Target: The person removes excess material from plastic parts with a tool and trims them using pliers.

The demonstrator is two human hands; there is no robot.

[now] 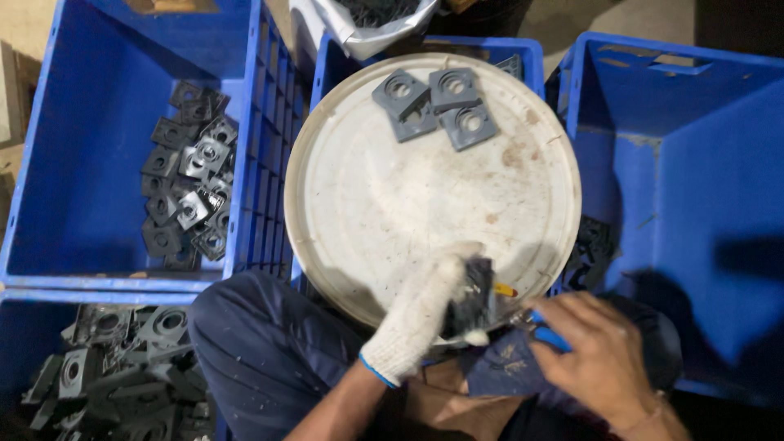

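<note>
My left hand (425, 314), in a white knit glove, grips a dark grey square plastic part (472, 298) at the near edge of a round white lid (359, 204). My bare right hand (600, 355) holds a small tool with a blue handle (549, 335) and a yellow tip (505, 290), its tip against the part. Three more grey square parts (437, 104) with round holes lie at the far side of the lid.
A blue crate (73, 163) on the left holds several grey parts (192, 175). Another crate at the lower left (16, 343) is full of such parts (122, 367). On the right stands a large blue crate (694, 188), and a white bag (367, 28) at the top. My knee in dark blue trousers (261, 343) is below.
</note>
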